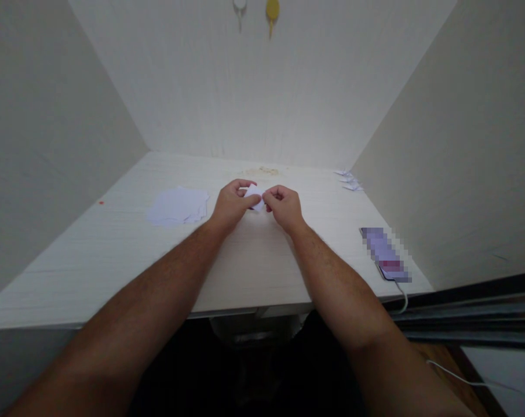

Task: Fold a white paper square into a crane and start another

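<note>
Over the middle of the white desk, a small piece of white paper [255, 191] is held up between both hands; it looks folded. My left hand [233, 201] grips its left side, thumb across the front and fingers behind. At the paper's right edge, my right hand [284, 205] pinches it between thumb and curled fingers. To the left lies a loose stack of white paper sheets [178, 205]. Several small folded paper pieces [350, 180] rest at the far right, by the side wall.
A phone [384, 252] with a blurred screen lies at the desk's right edge, a white cable [405, 298] running from it. Walls enclose the white desk [254, 260] on three sides. A yellow hook [272, 10] and a white hook [240, 6] hang on the back wall.
</note>
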`<state>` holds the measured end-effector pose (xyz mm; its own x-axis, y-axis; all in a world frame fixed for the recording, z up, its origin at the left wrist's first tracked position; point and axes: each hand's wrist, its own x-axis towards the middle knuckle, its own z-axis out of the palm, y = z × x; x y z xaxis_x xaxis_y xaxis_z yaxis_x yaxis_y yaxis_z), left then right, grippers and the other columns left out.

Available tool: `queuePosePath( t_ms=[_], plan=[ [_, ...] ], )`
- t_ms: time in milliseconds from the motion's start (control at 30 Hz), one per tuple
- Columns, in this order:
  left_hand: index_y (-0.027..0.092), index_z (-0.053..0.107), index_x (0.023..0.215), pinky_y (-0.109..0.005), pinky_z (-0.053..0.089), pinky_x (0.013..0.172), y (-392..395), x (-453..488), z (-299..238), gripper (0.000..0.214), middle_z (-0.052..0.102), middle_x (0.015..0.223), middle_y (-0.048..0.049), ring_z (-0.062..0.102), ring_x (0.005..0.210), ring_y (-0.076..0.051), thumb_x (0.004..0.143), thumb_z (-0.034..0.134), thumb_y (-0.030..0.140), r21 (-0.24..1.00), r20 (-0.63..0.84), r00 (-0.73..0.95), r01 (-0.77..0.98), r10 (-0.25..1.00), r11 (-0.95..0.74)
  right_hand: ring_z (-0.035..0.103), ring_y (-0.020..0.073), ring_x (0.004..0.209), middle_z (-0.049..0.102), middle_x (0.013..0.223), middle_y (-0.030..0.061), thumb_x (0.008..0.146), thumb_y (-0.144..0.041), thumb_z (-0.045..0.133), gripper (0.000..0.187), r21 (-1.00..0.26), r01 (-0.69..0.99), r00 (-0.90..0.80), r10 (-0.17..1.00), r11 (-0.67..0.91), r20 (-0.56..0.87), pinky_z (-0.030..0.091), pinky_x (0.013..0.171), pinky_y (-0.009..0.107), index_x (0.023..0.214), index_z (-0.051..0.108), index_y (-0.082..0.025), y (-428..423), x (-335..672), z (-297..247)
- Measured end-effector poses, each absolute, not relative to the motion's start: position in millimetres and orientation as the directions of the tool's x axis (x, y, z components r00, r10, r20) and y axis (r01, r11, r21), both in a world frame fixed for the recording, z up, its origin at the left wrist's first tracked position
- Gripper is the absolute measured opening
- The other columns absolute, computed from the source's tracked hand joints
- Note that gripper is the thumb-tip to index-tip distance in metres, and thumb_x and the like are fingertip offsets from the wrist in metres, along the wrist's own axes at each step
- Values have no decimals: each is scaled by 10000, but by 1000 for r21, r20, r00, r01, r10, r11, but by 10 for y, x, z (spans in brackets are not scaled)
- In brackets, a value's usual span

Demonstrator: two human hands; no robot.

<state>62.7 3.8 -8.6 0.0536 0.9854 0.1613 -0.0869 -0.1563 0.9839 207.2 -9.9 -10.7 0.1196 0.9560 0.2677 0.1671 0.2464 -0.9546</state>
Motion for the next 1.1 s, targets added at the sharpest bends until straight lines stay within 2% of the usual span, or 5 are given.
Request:
queuePosePath(
  t_ms=[133, 533, 700, 900, 1100],
  plan=[
    [155, 663, 689, -254, 434, 508, 53, 640, -123, 201, 651, 638, -31, 561, 537, -119, 625, 790, 296, 992, 104, 49, -71, 993, -101, 526, 97, 491, 582, 529, -48, 743, -315, 663, 135, -970, 86, 175, 955, 228, 240, 426, 522, 237, 707, 628, -190, -87, 2074, -81],
    [164, 641, 620, -234, 418, 519, 73, 653, -158, 223, 614, 584, -4, 534, 527, -100, 608, 807, 312, 975, 147, -13, -168, 989, -147, 548, 93, 494, 603, 549, -43, 734, -320, 696, 152, -980, -33, 143, 971, 196, 189, 486, 541, 242, 721, 619, -191, -68, 2048, -121],
    [169, 628, 580, -239, 387, 502, 92, 613, -149, 226, 604, 560, -7, 516, 513, -103, 587, 812, 301, 978, 148, 18, -152, 989, -144, 557, 97, 504, 616, 554, -30, 727, -350, 714, 185, -980, 11, 103, 975, 196, 196, 484, 541, 241, 707, 628, -187, -73, 2062, -128],
    [158, 669, 634, -273, 440, 565, 90, 627, -148, 272, 605, 586, -21, 530, 545, -116, 624, 798, 397, 975, 149, 5, -165, 989, -146, 557, 101, 516, 621, 575, -25, 740, -338, 705, 181, -979, 27, 155, 966, 203, 205, 469, 537, 240, 699, 609, -190, -68, 2066, -121],
    [162, 689, 655, -283, 471, 586, 106, 636, -159, 220, 622, 607, -22, 553, 567, -123, 636, 783, 360, 961, 152, -21, -230, 988, -153, 555, 100, 517, 634, 593, -21, 734, -334, 710, 178, -978, -8, 154, 967, 208, 205, 460, 530, 239, 696, 610, -192, -56, 2063, -126]
  ],
)
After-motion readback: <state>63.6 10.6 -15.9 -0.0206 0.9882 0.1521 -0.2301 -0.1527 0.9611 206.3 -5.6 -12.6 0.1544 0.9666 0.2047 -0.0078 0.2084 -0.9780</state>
